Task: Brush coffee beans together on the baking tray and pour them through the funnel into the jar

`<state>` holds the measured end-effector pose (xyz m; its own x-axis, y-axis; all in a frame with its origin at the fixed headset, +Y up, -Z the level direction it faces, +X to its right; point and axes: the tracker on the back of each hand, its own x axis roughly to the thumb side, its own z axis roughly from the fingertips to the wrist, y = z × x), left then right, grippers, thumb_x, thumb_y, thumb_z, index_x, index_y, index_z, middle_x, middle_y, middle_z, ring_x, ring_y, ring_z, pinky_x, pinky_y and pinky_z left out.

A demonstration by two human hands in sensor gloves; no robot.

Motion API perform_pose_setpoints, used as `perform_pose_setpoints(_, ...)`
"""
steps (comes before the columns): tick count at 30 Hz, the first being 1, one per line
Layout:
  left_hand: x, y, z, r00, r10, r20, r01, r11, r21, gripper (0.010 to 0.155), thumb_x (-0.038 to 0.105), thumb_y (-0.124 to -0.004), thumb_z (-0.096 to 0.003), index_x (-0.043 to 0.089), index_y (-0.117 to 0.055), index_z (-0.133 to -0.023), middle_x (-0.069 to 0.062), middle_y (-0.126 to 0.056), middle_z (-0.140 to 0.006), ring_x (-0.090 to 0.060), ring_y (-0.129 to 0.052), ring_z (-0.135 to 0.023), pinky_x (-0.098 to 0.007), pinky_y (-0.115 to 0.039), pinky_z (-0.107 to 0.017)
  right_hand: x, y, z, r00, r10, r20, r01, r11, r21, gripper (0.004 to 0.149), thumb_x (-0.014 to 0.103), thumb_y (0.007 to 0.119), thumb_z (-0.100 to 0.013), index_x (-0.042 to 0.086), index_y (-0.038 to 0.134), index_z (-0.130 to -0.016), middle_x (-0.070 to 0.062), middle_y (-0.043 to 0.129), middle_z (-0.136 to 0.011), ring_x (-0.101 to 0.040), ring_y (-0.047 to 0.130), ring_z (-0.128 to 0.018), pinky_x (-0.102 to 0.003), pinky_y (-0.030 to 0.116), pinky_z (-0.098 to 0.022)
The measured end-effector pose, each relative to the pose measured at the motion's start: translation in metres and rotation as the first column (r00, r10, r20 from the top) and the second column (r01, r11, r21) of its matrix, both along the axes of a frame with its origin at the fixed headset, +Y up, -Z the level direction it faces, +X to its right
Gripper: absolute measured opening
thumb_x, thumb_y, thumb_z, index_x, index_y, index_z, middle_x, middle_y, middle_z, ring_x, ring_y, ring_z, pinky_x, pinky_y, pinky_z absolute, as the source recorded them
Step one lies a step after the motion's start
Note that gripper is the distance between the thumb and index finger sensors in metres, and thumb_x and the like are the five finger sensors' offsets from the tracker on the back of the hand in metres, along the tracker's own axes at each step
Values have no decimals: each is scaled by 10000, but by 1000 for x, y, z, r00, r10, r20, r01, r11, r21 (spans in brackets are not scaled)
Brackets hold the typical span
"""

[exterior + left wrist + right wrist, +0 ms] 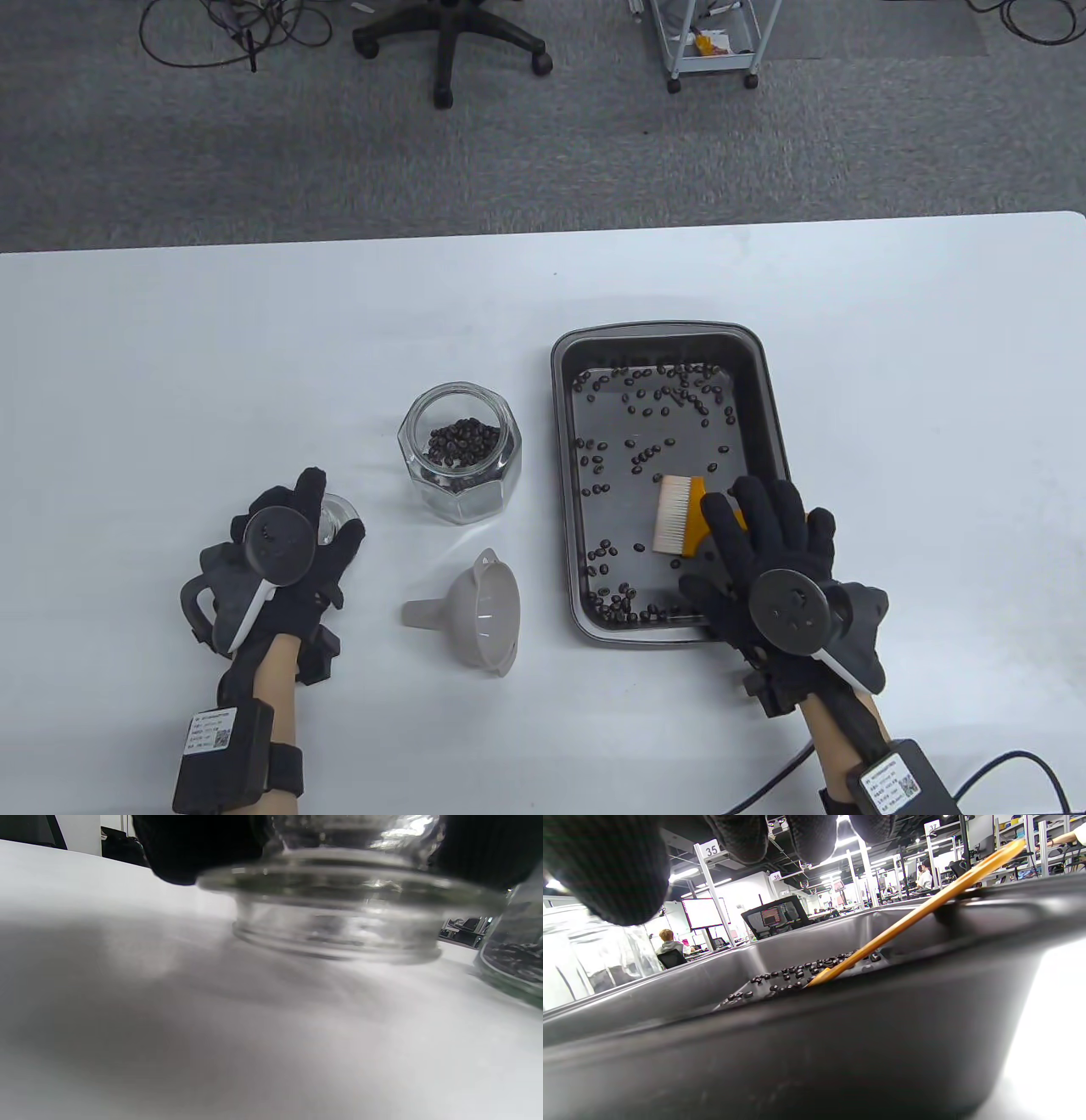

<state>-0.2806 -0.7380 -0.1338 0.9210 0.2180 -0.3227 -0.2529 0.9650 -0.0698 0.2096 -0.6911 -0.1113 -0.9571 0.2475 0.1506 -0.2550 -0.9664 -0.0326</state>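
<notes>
Table view: right hand (768, 552) hovers over the brush (683, 525) in the baking tray (567, 424), grip spread, holding nothing; close firmly on its handle. Left hand (284, 552) grips a glass lid (339, 514) left of the tray.

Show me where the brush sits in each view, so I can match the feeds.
Table view: brush lies in the baking tray, lower right, under the right hand.
Left wrist view: not in it.
Right wrist view: its yellow handle slants up across the tray's right rim.
Shared landmark: the tray with scattered coffee beans.
</notes>
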Motion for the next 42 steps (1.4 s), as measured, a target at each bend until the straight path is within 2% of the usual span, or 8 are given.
perform_pose_setpoints(17,2,-7,2,999,-50,-2,50,999,-17,832,755,-822,-369,467,-490,-1075,40,-588,-1129,-258,-675,-924,-497,-622,-758,1,-3,-1,1000,19,-2,-19,999,-30,791,691,810,-374,393,498,-1036,-32,506,-1175,-357,441,-1089,-639,356,-751)
perform_pose_setpoints(20,1,-5,4,999,-30,-16,30,999,-29,845,782,-788,-370,468,-465,-1084,25,-563,-1157,-283,-647,-992,-519,-608,-770,1,-3,-1,1000,18,-2,-18,999,-31,792,692,809,-374,393,497,-1037,-30,504,-1177,-359,440,-1089,-640,357,-750)
perform_pose_setpoints(23,1,6,8,1000,20,-16,-20,1000,15,846,788,-787,-367,479,-461,-1084,9,-526,-1184,-318,-585,-1064,-565,-565,-786,1,-2,-1,1000,14,-4,-14,1000,-28,796,695,807,-373,391,494,-1039,-31,503,-1177,-361,439,-1089,-641,358,-750)
perform_pose_setpoints(31,26,59,25,983,83,163,-103,987,122,821,773,-802,-374,515,-468,-1078,19,-459,-1221,-313,-496,-1135,-598,-515,-806,1,-4,-1,1000,9,-10,-10,1000,-28,793,696,804,-374,392,496,-1038,-33,503,-1177,-363,446,-1087,-642,361,-747)
perform_pose_setpoints(36,51,78,36,941,117,317,-147,986,74,825,772,-811,-374,530,-457,-1079,27,-412,-1244,-330,-486,-1151,-601,-521,-806,2,-5,1,1000,11,-9,-12,999,-41,791,696,802,-377,391,496,-1039,-33,507,-1177,-361,448,-1088,-639,361,-750)
perform_pose_setpoints(42,77,79,48,873,138,469,-140,990,-32,820,748,-836,-383,559,-436,-1073,48,-382,-1257,-337,-484,-1160,-597,-533,-807,2,-4,2,1000,-2,-18,2,999,-37,793,702,795,-377,393,492,-1041,-38,504,-1179,-365,461,-1087,-643,362,-747)
